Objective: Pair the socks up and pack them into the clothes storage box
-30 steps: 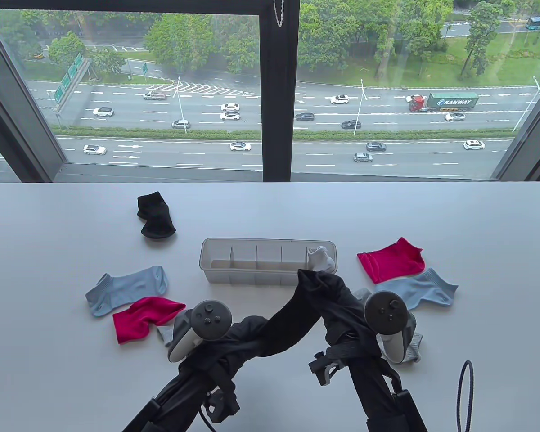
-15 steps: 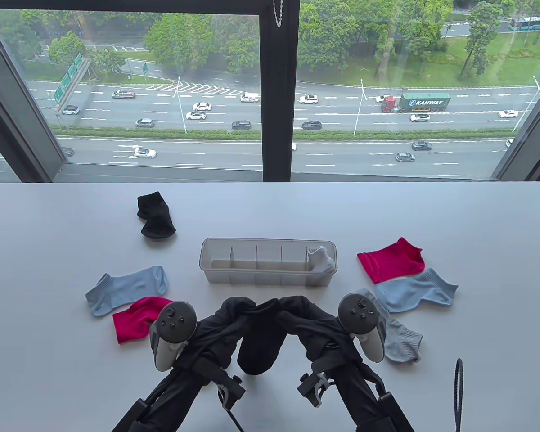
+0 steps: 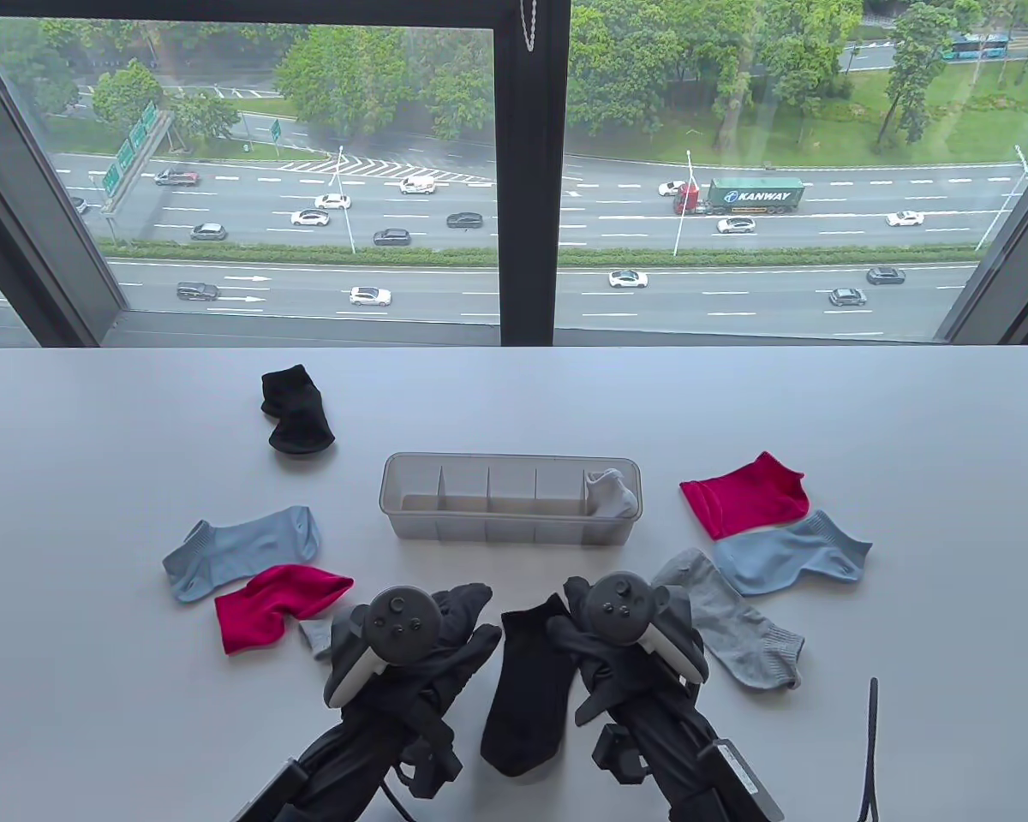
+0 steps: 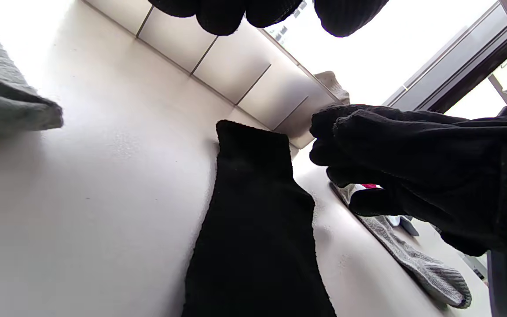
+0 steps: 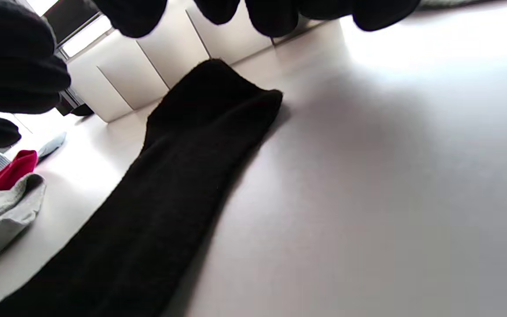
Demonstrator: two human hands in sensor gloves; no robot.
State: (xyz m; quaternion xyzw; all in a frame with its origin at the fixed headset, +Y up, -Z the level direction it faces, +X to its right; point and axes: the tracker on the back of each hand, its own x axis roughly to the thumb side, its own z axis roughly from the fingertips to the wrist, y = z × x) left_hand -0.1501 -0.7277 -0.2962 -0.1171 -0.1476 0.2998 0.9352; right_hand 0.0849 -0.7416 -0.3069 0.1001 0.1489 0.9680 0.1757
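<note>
Not much of the job is done yet. Only one light grey sock bundle (image 3: 610,492) is tucked into the clothes storage box (image 3: 509,498), in the cell at its 3 o'clock end; the other cells look empty. The box sits in the middle of the desk (image 3: 908,411). A long black sock (image 3: 527,685) is laid flat at 6 o'clock from the box, between the two hands, and no hand is seen holding it. The left hand (image 3: 420,634) is held just beside it, and in the left wrist view its fingers look loose with nothing in them. The right hand (image 3: 625,629) is at the sock's other side, fingers a little curled and empty, as far as can be told. The other black sock (image 3: 295,411) is well apart, at 10 o'clock from the box, so that pair is not yet matched. Two red socks (image 3: 278,604) (image 3: 744,495), two blue socks (image 3: 242,548) (image 3: 792,552) and grey socks (image 3: 741,629) (image 3: 317,638) are left lying apart, still to be paired and packed.
</note>
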